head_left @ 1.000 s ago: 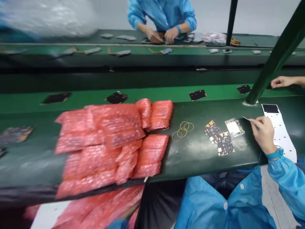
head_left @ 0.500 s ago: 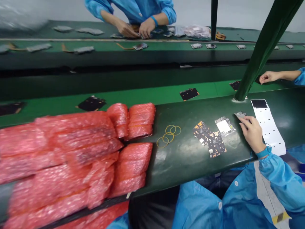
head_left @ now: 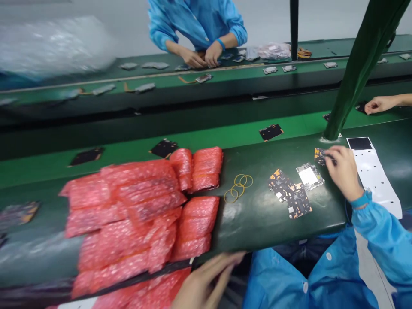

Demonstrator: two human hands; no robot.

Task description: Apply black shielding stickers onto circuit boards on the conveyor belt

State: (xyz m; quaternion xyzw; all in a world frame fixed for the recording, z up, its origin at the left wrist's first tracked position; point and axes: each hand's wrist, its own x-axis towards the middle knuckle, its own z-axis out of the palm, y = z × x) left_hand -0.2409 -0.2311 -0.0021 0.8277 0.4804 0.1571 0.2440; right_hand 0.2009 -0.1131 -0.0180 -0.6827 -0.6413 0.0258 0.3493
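My right hand (head_left: 344,171), in a blue sleeve, reaches over the dark green bench (head_left: 264,214) with its fingers curled on a small circuit board (head_left: 319,154) near the green post. Beside it lie a white-faced board (head_left: 309,176) and a dark board with orange patches (head_left: 289,193). My left hand (head_left: 202,281) is blurred at the bench's front edge, fingers stretched out and holding nothing, next to pink bubble-wrap packets (head_left: 144,206) stacked on the bench and below it.
Yellow rubber bands (head_left: 238,185) lie mid-bench; a white perforated sheet (head_left: 375,176) lies at the right. Black boards (head_left: 271,131) ride the green belt. A slanted green post (head_left: 357,73) stands at right. A co-worker's hands (head_left: 199,56) work opposite; another person's hand (head_left: 378,104) reaches in from the right.
My left hand has come into view at the bottom edge. My right hand has slid farther away and to the left, onto the small board. The view has swung right.
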